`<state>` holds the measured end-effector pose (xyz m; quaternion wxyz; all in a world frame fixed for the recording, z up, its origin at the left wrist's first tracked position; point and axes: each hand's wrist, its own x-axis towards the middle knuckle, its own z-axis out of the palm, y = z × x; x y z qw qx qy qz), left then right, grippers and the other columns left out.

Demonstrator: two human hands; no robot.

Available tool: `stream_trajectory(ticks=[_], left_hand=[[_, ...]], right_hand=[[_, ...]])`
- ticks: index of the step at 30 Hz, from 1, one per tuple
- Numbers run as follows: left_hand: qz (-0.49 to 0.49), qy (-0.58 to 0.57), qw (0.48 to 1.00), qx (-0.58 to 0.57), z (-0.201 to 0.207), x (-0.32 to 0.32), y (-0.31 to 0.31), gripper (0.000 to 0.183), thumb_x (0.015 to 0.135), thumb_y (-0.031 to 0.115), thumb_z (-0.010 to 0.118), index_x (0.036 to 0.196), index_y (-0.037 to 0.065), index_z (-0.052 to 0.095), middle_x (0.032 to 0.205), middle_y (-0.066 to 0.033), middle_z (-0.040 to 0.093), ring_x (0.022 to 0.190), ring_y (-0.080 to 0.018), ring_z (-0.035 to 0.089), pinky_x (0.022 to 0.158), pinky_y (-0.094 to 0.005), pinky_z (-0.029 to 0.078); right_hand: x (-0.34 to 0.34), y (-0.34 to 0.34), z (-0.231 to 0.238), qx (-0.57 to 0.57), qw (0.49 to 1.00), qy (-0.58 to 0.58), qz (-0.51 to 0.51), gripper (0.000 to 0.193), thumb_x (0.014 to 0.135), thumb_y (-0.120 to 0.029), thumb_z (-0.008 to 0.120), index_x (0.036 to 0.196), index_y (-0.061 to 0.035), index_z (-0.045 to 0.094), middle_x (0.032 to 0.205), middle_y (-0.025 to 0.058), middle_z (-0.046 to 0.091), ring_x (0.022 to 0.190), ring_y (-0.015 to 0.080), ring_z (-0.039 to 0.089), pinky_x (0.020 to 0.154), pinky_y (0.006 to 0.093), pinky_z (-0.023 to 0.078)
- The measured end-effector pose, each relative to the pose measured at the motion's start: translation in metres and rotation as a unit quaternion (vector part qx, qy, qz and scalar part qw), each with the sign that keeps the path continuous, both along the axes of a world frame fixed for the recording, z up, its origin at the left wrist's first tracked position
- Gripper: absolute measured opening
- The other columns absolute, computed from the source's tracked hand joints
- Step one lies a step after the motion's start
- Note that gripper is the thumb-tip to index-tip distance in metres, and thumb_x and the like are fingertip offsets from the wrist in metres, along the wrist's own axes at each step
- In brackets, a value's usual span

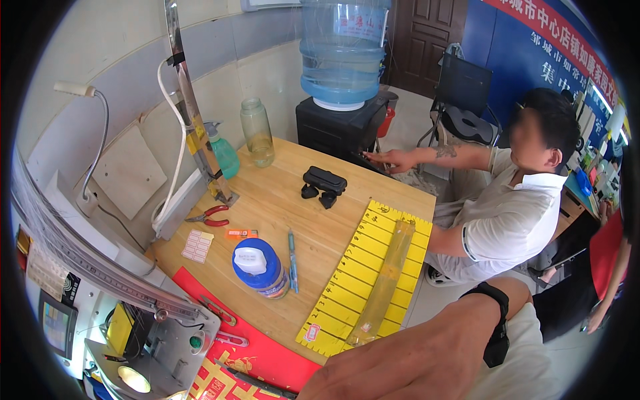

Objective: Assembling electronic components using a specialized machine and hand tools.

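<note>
My right hand (400,357) reaches in from the lower right, back upward, with a black band (497,323) round the wrist. Its fingers run toward the lower edge and are hidden, so their grip does not show. Just beyond it lies a yellow board (353,277) ruled with black lines. A long clear, amber-tinted strip (385,283) rests lengthwise on the board, its near end close to my hand. Left of my fingers, a dark slim tool (257,383) lies over a red printed sheet (267,360). My left hand is out of view.
On the wooden table (320,247) stand a blue-lidded jar (257,267), a green spray bottle (225,155) and a glass bottle (257,137). Red-handled pliers (212,216), a pen (293,260) and a black case (325,179) lie there. A seated person (520,207) reaches toward the water dispenser (333,130).
</note>
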<state>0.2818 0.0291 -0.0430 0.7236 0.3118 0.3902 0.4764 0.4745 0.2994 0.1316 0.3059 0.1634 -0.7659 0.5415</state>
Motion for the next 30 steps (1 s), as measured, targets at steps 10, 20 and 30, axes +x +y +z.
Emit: stream_trajectory(ticks=[10,20,30], left_hand=[[0.012,-0.016,0.998,0.057,0.032,0.006,0.017,0.034,0.106,0.008,0.051,0.139,0.005,0.054,0.140,-0.0049,0.055,0.132,-0.0169,0.049,0.112,-0.0350,0.037],[0.012,-0.017,1.000,0.003,0.040,0.013,0.019,0.041,0.107,0.019,0.058,0.144,0.003,0.052,0.149,-0.0067,0.052,0.138,-0.0174,0.045,0.115,-0.0361,0.035],[0.005,-0.025,1.000,-0.001,0.033,0.010,0.014,0.039,0.108,0.016,0.055,0.145,0.003,0.052,0.150,-0.0072,0.051,0.139,-0.0174,0.045,0.115,-0.0356,0.036]], right_hand=[[-0.005,-0.008,-0.017,-0.004,0.987,0.153,-0.042,0.057,0.096,-0.016,0.068,0.146,0.0026,0.048,0.131,0.0185,0.064,0.105,0.0325,0.063,0.091,0.0420,0.053],[-0.014,-0.003,-0.007,-0.050,0.980,0.191,0.013,0.053,0.101,-0.019,0.062,0.143,0.0082,0.047,0.115,0.0211,0.064,0.090,0.0369,0.064,0.081,0.0446,0.055],[0.000,-0.014,-0.002,-0.032,0.985,0.170,-0.027,0.051,0.096,-0.017,0.067,0.140,0.0058,0.056,0.114,0.0139,0.066,0.104,0.0322,0.063,0.092,0.0428,0.051]])
